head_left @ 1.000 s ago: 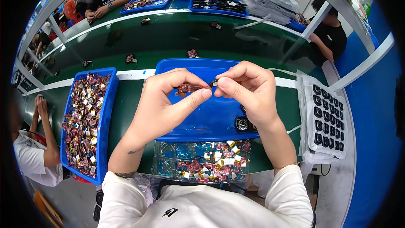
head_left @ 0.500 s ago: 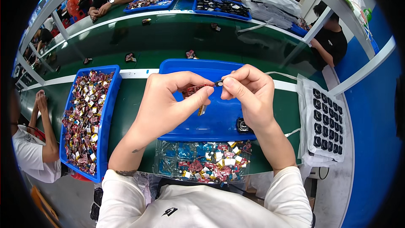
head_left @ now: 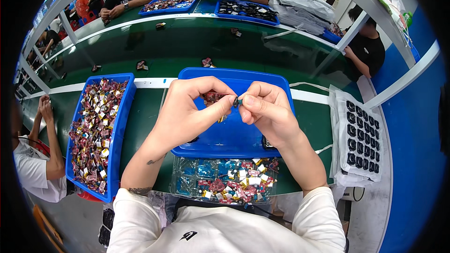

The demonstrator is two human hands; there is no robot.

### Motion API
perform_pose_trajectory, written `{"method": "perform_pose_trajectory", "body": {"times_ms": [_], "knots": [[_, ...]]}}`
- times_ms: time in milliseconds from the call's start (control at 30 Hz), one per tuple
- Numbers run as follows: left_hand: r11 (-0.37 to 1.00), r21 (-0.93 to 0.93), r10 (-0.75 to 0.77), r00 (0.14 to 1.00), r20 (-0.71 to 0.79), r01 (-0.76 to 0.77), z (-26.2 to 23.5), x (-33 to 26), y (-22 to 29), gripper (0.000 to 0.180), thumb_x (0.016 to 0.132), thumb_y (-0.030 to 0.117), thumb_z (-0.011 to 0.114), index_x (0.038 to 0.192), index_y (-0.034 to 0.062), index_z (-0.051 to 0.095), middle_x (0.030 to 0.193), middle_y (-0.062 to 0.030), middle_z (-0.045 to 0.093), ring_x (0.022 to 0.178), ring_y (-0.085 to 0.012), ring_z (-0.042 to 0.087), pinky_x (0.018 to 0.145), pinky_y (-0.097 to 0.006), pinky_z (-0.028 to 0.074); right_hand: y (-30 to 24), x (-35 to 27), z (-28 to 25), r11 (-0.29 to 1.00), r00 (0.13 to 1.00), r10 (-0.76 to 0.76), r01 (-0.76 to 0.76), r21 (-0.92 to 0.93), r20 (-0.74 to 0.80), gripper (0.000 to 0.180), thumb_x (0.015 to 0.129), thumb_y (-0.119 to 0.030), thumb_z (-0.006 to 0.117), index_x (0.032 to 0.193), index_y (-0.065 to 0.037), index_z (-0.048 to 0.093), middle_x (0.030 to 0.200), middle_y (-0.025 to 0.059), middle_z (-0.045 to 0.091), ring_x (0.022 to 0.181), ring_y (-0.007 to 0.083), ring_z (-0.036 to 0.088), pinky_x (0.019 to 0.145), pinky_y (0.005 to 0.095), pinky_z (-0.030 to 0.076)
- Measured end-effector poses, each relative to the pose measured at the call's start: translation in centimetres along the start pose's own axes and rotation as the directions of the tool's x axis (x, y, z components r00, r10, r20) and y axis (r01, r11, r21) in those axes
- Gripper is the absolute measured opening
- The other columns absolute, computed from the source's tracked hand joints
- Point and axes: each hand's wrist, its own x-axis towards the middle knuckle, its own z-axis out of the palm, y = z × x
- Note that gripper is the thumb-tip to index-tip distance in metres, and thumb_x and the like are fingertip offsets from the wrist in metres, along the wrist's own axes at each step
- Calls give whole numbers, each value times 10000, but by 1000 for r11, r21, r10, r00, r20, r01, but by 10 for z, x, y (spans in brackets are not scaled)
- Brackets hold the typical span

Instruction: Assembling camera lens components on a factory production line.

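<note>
My left hand [head_left: 190, 112] is closed on a small red circuit board [head_left: 214, 97], with a bit of yellow showing beneath its thumb. At that thumb's tip sits a small dark round part [head_left: 236, 102], apparently attached to the board. My right hand [head_left: 271, 112] pinches at the edge of this part, where a speck of blue shows; the fingers hide most of it. Both hands are held over a blue plastic tray [head_left: 229, 147]. A black part [head_left: 267, 144] lies in the tray, mostly behind my right wrist.
On the left stands a blue bin [head_left: 123, 126] heaped with circuit boards. A clear blister tray [head_left: 187, 182] with more boards lies close to me. White trays of black parts [head_left: 363, 136] are stacked right. Boards lie along the green conveyor [head_left: 187, 42]; co-workers sit around it.
My right hand has shifted slightly left and closer to my left hand. The dark round part has turned and now sits at my left thumb tip. Boards on the conveyor have moved slightly left.
</note>
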Motion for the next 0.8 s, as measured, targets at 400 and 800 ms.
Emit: {"method": "perform_pose_trajectory", "body": {"times_ms": [400, 800], "knots": [[962, -272, 13, 1000, 6, -11, -44, -12, 25, 111, 811, 49, 689, 840, -51, 653, 706, -66, 636, 622, -96, 589, 549, -210, 457, 42, 19, -16, -247, 983, 23, 182, -952, 182, 217, 671, -146, 727, 873, -94, 669, 1010, 56, 547, 980, 231, 524, 758, 364, 471], [976, -207, 66, 998, -12, -67, -51, -13, 29, 82, 790, 42, 687, 810, -32, 659, 742, -43, 642, 644, -62, 574, 575, -190, 441, 92, 55, 40, -94, 868, 218, 474, -875, 447, 336, 657, -130, 720, 946, -44, 572, 911, 146, 624, 890, 320, 620, 691, 428, 507]]}}
